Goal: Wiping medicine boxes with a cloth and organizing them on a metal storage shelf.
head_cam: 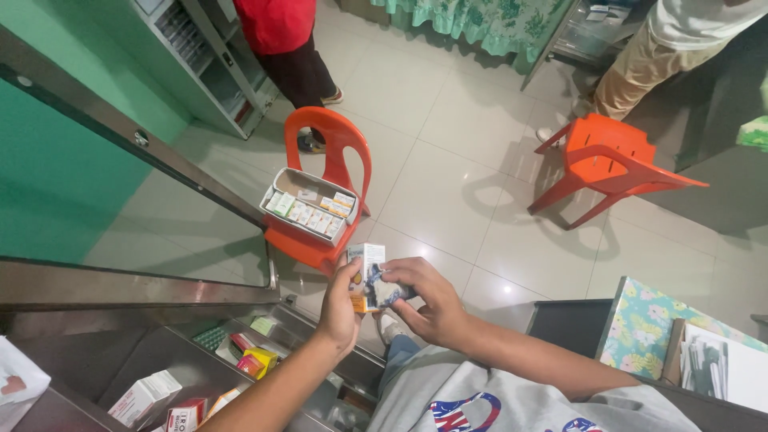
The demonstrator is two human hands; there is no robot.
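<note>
Overhead, the left hand [342,308] grips a small white-and-blue medicine carton [366,276] at centre frame while the right hand [428,304] pinches narrowly at a crumpled wrapper or flap on its side. The step in hand looks like opening or checking the carton. An open box of similar packs [308,210] sits on the orange chair [328,148] at eleven o'clock, and freeing the flap likely calls for a steady left-hand grip.

Both hands raised together, left hand [340,300] and right hand [428,300] with fingers curled.
</note>
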